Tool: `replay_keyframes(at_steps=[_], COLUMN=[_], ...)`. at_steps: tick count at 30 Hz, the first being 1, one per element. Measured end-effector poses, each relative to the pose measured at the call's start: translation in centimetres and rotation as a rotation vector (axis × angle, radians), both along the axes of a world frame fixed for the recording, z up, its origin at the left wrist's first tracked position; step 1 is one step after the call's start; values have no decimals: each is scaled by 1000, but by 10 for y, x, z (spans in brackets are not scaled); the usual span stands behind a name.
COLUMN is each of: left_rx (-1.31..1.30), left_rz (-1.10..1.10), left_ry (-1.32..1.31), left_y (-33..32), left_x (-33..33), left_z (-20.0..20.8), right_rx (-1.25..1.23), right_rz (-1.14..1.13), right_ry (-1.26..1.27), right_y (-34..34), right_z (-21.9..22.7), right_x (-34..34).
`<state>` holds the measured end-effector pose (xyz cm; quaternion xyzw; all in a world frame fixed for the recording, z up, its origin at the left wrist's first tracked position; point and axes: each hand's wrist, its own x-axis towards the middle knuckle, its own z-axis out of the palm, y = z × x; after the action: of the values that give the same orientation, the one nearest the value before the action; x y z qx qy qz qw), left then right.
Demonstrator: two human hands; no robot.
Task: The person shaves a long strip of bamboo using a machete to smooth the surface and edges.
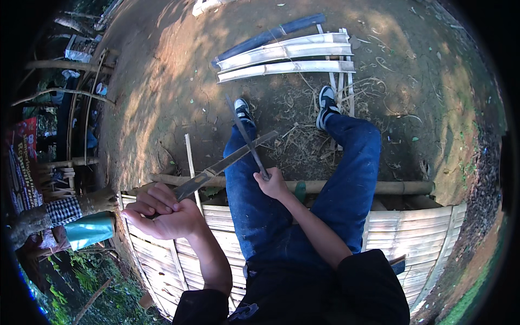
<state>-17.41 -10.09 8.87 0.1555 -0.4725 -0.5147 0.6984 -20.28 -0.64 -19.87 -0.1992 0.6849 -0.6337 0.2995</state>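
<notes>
Your left hand [162, 214] grips the long blade [227, 162]; your right hand [272, 184] is clenched on a thin dark strip [246, 135] crossing it at 12 o'clock. Split bamboo slats [287, 54] lie finished beyond your feet; this strip seems only partly shaved.

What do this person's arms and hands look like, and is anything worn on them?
Both forearms are bare from the elbow down. Black sleeves are pushed up at the elbows. The left hand and right hand wear no gloves; no watch, ring or bracelet shows.
</notes>
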Motion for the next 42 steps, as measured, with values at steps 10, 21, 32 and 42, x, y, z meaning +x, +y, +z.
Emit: replay_keyframes(at_steps=[10, 21, 32, 42], left_rx=[-36, -35, -70, -91], left_rz=[-62, 0, -43, -102], left_ry=[1, -25, -83, -27], left_y=[15, 15, 28, 37], left_x=[-1, -7, -13, -11], left_z=[-3, -2, -1, -3], right_rx=[-149, -126, 84, -100], right_rz=[122, -10, -115, -48], right_ry=[182, 141, -369, 183], right_y=[10, 10, 2, 2], right_z=[66, 37, -22, 2], right_x=[-12, -16, -16, -23])
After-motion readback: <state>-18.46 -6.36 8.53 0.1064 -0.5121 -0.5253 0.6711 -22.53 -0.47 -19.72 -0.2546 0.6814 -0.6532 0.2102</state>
